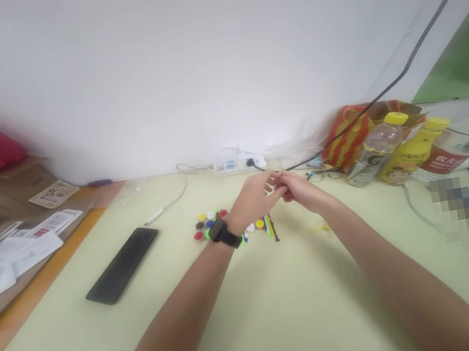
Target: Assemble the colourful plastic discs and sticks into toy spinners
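Note:
Both my hands meet above the pale yellow-green table, out at arm's length. My left hand, with a black watch on its wrist, pinches a small white looped piece. My right hand has its fingers closed on the same piece from the other side. Under the hands lies a cluster of small coloured bottle caps and a few thin coloured sticks.
A black flat device lies to the left. A white power strip with cables sits by the wall. Bottles and a red-orange bag stand at right. Papers and cardboard boxes fill the left edge.

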The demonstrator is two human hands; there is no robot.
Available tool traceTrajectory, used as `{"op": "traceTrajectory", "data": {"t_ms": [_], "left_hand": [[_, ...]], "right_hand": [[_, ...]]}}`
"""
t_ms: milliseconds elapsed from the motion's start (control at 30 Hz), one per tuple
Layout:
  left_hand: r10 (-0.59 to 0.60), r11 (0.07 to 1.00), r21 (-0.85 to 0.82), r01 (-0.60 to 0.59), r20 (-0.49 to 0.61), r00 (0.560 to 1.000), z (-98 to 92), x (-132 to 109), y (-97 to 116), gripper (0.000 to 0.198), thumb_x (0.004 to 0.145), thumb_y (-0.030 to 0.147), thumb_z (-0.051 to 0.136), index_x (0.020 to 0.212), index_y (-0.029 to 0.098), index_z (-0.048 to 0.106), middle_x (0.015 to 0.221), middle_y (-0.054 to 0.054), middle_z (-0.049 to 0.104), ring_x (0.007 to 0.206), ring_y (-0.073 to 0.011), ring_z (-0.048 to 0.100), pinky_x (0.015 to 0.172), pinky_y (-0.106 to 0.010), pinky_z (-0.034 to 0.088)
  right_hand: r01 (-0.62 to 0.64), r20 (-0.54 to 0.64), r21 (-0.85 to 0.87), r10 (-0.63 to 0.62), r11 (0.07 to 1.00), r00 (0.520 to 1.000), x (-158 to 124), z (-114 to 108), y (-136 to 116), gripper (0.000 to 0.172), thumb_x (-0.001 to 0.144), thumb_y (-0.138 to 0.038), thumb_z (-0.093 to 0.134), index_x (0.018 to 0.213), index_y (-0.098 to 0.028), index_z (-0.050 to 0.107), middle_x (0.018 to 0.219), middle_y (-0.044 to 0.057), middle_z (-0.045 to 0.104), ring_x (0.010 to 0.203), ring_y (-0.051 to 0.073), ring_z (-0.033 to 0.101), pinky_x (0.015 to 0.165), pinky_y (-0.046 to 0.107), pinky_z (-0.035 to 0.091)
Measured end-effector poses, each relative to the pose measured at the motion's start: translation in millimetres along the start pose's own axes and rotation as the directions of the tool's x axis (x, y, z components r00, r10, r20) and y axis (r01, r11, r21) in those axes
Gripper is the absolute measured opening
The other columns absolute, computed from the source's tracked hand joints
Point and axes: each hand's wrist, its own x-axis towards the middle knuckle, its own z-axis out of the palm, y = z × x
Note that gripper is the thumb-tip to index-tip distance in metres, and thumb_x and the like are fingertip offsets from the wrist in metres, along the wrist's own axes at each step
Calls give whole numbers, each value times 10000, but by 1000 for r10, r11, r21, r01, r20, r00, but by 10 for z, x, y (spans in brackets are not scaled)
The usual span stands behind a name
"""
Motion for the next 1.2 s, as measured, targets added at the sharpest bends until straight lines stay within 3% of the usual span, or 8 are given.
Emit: {"op": "traceTrajectory", "data": {"t_ms": [100,233,400,533,733,967,1067,1200], "left_hand": [[10,995,-103,-7,26,1000,19,153,-12,147,897,201,624,1039,170,645,941,-64,744,850,-186,717,765,-301,577],[68,976,-210,-60,32,997,44,148,-59,121,886,161,590,987,161,657,879,-42,734,799,-160,714,758,-279,571],[58,939,-343,-27,79,995,90,-21,-185,110,902,247,646,937,145,666,891,-56,739,812,-161,708,796,-283,565],[53,929,-371,-7,112,992,106,-53,-224,151,883,287,685,879,152,619,839,-39,714,754,-148,680,718,-258,531],[26,996,-91,-13,146,989,198,-72,-204,210,858,252,675,717,183,535,687,20,621,617,-127,567,576,-247,412],[65,938,315,-142,244,968,328,-129,-246,68,824,161,677,840,217,642,826,-17,692,861,-221,628,716,-305,436],[18,912,392,-120,254,967,268,-122,-270,112,848,193,674,956,223,677,916,-41,718,941,-251,635,764,-327,459],[-5,904,413,-110,269,963,145,-101,-273,174,864,270,681,1032,226,682,1035,-48,729,1019,-266,637,825,-349,474]], "right_hand": [[5,25,94,-7,996,1000,-38,-92,-65,209,814,-398,595,903,-228,513,677,-40,460,547,109,408,524,240,371],[-25,187,157,-5,987,982,-156,-259,-190,215,781,-307,671,930,-215,546,727,-19,563,609,130,541,656,297,497],[-17,310,1,15,1000,951,-261,-312,-252,238,742,-219,678,957,-205,577,810,19,653,753,174,647,755,315,521],[70,313,-172,-13,983,950,-243,-276,-227,147,780,-255,598,918,-210,573,769,-9,601,680,131,560,646,257,456],[-9,87,-727,105,686,991,-165,-348,-121,127,849,-226,496,872,-177,611,870,43,653,763,157,570,626,241,408],[-93,-50,-865,100,493,994,-144,-725,-103,183,802,-253,642,972,-191,667,992,81,708,858,210,641,684,263,428],[-122,-111,-895,50,429,992,-153,-937,-123,264,824,-277,642,1076,-200,656,1081,89,701,944,224,645,717,267,441],[-153,-123,-915,102,374,987,-153,-1085,-25,253,734,-279,747,963,-190,685,991,80,719,854,225,664,647,264,438]]}}
